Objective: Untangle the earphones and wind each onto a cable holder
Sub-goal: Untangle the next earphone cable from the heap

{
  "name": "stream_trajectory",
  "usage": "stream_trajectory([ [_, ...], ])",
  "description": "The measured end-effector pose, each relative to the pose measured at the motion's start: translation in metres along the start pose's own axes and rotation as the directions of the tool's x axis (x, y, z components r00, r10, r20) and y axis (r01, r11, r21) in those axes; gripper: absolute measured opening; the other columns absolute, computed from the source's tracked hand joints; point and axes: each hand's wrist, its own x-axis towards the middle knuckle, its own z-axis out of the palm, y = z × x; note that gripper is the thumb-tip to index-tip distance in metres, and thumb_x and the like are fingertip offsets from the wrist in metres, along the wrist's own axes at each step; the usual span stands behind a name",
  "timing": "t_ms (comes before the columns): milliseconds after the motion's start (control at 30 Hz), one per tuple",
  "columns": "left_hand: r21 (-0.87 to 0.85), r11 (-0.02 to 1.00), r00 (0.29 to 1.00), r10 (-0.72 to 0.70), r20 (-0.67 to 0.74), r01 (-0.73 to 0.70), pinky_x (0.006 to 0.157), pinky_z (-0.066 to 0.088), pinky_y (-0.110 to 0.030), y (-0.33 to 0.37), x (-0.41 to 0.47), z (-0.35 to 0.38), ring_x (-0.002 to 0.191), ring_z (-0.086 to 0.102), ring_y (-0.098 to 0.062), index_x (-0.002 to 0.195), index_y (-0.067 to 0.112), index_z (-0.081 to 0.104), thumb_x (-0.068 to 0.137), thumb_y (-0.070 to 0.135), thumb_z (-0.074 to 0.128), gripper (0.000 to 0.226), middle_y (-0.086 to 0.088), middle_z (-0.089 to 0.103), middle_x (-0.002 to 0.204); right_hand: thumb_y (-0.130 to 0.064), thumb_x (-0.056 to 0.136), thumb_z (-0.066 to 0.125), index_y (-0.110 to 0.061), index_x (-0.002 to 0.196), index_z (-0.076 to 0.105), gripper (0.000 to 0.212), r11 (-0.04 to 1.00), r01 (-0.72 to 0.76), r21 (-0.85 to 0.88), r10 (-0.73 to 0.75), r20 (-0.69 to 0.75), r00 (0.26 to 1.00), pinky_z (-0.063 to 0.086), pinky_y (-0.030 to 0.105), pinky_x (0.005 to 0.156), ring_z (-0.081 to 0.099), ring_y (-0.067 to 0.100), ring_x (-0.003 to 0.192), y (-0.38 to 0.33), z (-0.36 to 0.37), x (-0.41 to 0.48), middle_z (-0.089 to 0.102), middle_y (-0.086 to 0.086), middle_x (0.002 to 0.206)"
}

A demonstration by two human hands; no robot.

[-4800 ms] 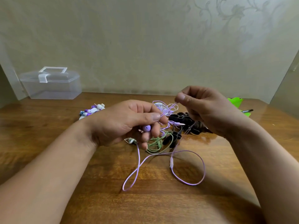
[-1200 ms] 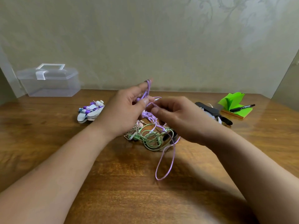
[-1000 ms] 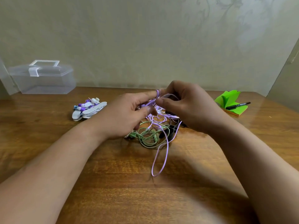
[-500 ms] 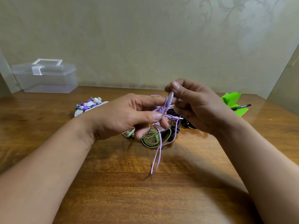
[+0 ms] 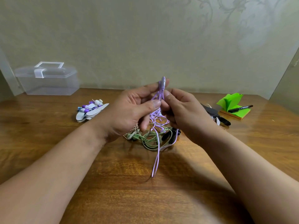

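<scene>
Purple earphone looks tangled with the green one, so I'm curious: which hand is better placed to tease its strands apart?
Probably the right hand: its fingertips sit at the purple earphone strands, while the left hand pinches the bundle, anchoring it.

Above the wooden counter [image 5: 48,143], the left hand [image 5: 129,110] and right hand [image 5: 182,113] both pinch the purple earphone cable [image 5: 156,159]. Its inline piece [image 5: 163,83] sticks up past the fingertips, and a long loop hangs to the counter. Below the hands lies a tangle of green earphones [image 5: 150,140] with black cable holders [image 5: 171,136]. White wound holders [image 5: 92,110] lie to the left, a clear plastic box [image 5: 47,81] stands back left, and a green notepad [image 5: 229,102] carries a black marker [image 5: 240,108].
</scene>
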Motion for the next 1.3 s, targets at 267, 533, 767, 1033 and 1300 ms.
stream_trajectory([
  [267,-0.269,0.963,1.0,-0.01,-0.005,0.009,0.046,0.04,-0.018,0.0,0.002,-0.004,0.039,0.046,-0.01,0.145,0.029,0.057,0.095,0.016,0.062,0.052,-0.005,0.067,0.101,-0.031,0.11,0.048,-0.039,0.123,0.071,0.027,0.963,0.094,-0.252,-0.089,0.032,0.996,0.035,0.036,0.058,0.045,0.017,0.061,0.015,0.013,-0.001,0.06,0.002,0.072],
  [533,0.366,0.93,0.97,0.055,-0.236,0.036,0.056,0.046,-0.018,-0.009,0.002,-0.009,0.044,0.048,-0.002,0.144,0.04,0.055,0.106,0.013,0.055,0.047,0.021,0.075,0.09,-0.03,0.104,0.057,-0.012,0.09,0.072,0.027,0.899,0.051,-0.435,-0.043,0.029,0.999,0.035,0.031,0.057,0.046,0.008,0.052,-0.009,0.005,-0.01,0.06,-0.008,0.061],
  [767,0.572,0.819,0.999,-0.048,-0.026,0.054,0.06,0.046,-0.02,-0.009,-0.001,-0.01,0.058,0.054,0.009,0.143,0.045,0.056,0.104,0.02,0.061,0.046,0.025,0.072,0.09,-0.026,0.096,0.074,-0.015,0.087,0.073,0.014,0.849,0.175,-0.498,-0.202,0.0,0.979,0.039,0.022,0.05,0.051,0.008,0.055,-0.035,-0.021,-0.012,0.069,0.009,0.073],
  [1033,0.211,0.975,0.957,-0.12,0.265,0.064,0.057,0.04,-0.034,0.01,-0.009,-0.004,0.05,0.045,-0.019,0.142,0.04,0.057,0.106,0.016,0.054,0.044,-0.005,0.074,0.111,-0.017,0.101,0.064,-0.015,0.098,0.072,0.009,0.989,0.149,0.0,-0.148,0.096,0.984,0.027,0.022,0.048,0.031,0.009,0.052,-0.028,-0.038,-0.001,0.047,0.003,0.071],
  [1300,-0.172,0.985,0.998,0.013,-0.057,-0.022,0.042,0.029,-0.015,0.001,0.004,-0.007,0.037,0.035,-0.005,0.151,0.027,0.048,0.104,0.01,0.05,0.05,0.006,0.074,0.095,-0.029,0.101,0.063,-0.014,0.103,0.074,0.019,0.996,0.021,-0.086,-0.008,0.142,0.99,0.018,0.024,0.052,0.031,0.009,0.053,-0.004,-0.004,-0.004,0.052,0.004,0.073],
])
